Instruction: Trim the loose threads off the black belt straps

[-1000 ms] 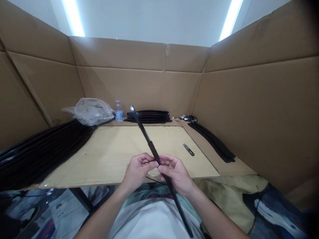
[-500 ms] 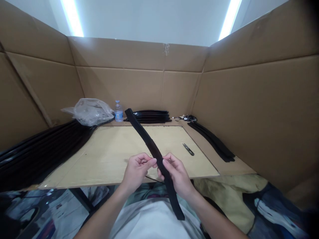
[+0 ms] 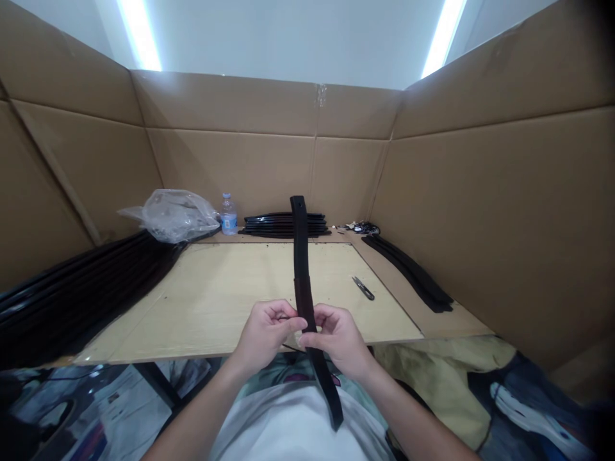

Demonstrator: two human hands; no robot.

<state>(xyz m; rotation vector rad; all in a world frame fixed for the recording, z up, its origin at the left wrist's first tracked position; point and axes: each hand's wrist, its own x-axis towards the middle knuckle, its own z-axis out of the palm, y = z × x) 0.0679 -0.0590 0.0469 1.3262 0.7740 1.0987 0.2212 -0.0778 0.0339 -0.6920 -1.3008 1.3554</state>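
Both hands, left [image 3: 266, 333] and right [image 3: 337, 337], pinch together, forearms converging.

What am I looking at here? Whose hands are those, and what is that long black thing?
The camera sits on a person's head and looks down, so you see what they see: their own two arms reaching out. The left hand and the right hand both pinch a long black strip near its middle; it points away from them, up over the table. Below it is a pale wooden board used as a worktop. On the board lie small snips. At the back stand a water bottle, a crumpled plastic bag and a stack of black strips. More black strips lie on the left and on the right. Brown cardboard walls stand all around.
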